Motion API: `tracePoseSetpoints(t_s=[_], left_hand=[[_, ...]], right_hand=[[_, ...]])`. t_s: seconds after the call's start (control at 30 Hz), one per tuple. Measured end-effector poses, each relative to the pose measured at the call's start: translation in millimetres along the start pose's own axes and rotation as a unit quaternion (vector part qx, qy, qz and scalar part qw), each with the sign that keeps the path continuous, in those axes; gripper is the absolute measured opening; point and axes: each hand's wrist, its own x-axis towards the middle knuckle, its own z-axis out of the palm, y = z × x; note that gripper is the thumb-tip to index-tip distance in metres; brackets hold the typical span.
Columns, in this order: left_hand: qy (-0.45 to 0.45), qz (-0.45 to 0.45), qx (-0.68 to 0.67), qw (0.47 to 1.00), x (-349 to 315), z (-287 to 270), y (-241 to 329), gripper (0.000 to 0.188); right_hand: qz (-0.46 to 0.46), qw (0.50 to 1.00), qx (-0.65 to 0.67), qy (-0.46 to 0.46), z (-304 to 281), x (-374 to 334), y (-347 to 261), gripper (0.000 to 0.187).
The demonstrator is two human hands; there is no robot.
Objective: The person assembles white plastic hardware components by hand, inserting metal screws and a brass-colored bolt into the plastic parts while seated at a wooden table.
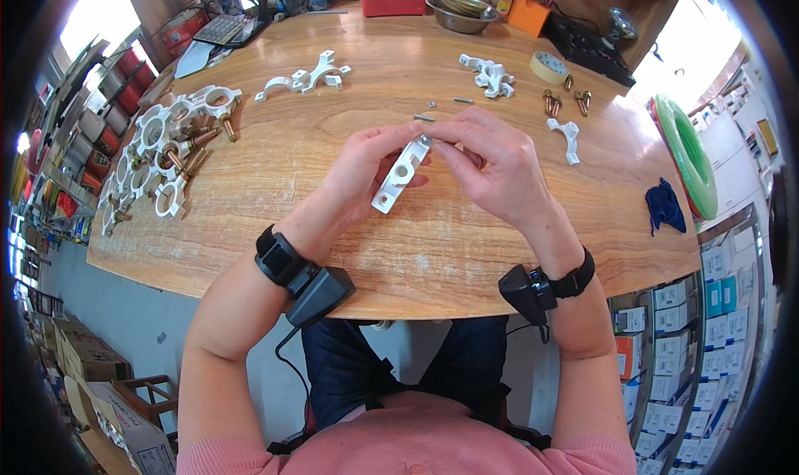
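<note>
Over the middle of the table, my left hand (356, 169) grips a white plastic pipe-clamp half (389, 192), its flat side with a round hole turned up. My right hand (498, 152) closes its thumb and fingers at the clamp half's far end, on a small silver metal fastener (425, 140); its exact kind is hard to tell. Just beyond the fingertips lies a short metal screw (424, 118). Farther off are a small nut (432, 104) and another screw (463, 100).
Ring-shaped white clamps with brassy bolts (158, 142) cluster at the left. Loose clamp halves (320, 74) lie at the back, others (493, 79) farther right. Brassy bolts (553, 103), a tape roll (549, 68), a blue cloth (665, 206) and a green coil (687, 154) are right.
</note>
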Motion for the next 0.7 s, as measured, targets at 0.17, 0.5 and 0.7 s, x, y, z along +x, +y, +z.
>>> tracePoseSetpoints(t_s=[0.17,0.5,0.7], left_hand=[[0.017,-0.009,0.029,0.999,-0.5,-0.6,1.6,0.027],[0.016,0.0,0.013,1.0,2.2,-5.2,0.4,0.026],[0.024,0.009,0.022,0.999,3.6,-6.8,2.9,0.026]], right_hand=[[-0.008,1.0,-0.022,-0.011,-2.4,-0.3,1.6,0.011],[-0.001,0.999,-0.03,-0.018,-0.6,-0.3,-4.6,0.017],[-0.018,1.0,-0.014,-0.016,-1.5,-1.3,-2.0,0.017]])
